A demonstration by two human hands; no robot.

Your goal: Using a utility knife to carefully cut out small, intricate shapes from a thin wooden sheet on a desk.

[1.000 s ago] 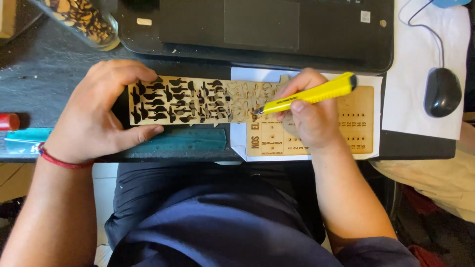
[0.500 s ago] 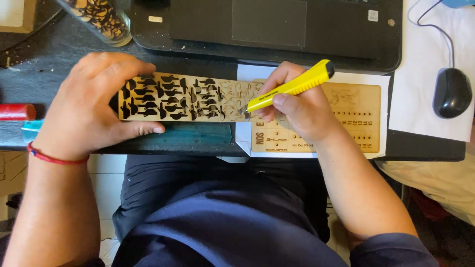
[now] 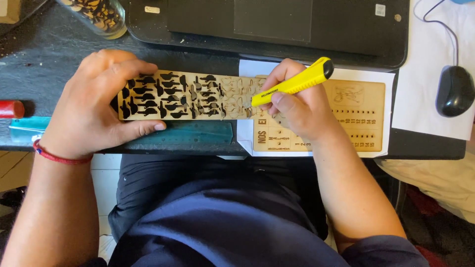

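While your lap fills the near edge of the view, your two hands work just past it on the dark desk (image 3: 59,44). Your left hand (image 3: 91,106) lies flat over the left end of the wood strip (image 3: 198,96), its grip released, fingers spread on top and thumb along the near edge, pinning the strip down; a red band (image 3: 57,157) circles that wrist. The strip lies lengthwise across the desk, its left part full of dark cut-out holes, its right part showing pale cut shapes not yet out. Just nearer than the strip lies a teal ruler (image 3: 198,133), parallel to it and touching or nearly so.

Your right hand (image 3: 302,106) is clenched on a yellow knife (image 3: 292,83), held like a pen, its tip down at the strip's right end. Under that hand lies an engraved wood board (image 3: 363,116) on white paper (image 3: 388,148).

At the far left edge a red object (image 3: 10,109) pokes in. Farther back sit a black laptop (image 3: 272,24), a jar (image 3: 96,15) of dark pieces to its left, and a black mouse (image 3: 454,91) at right.
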